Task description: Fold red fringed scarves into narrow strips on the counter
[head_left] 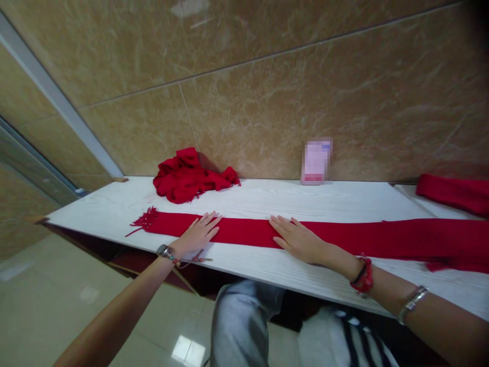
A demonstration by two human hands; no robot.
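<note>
A long red scarf [244,232] lies stretched lengthwise along the white tabletop, its fringed end at the left. My left hand [196,234] rests flat on it near that fringe, fingers spread. Farther right, my right hand [296,239] also lies palm down on the cloth with its fingers extended. Both hands press on the surface without gripping. Toward the right the scarf widens and looks less even, with a loose bit of cloth sticking out below its near edge.
A crumpled heap of red cloth [187,176] sits at the back left. Against the tiled wall [267,117] leans a blurred pink-white card or phone [316,160]. A folded red cloth [454,193] lies at the back right. Open shelf space shows under the near edge.
</note>
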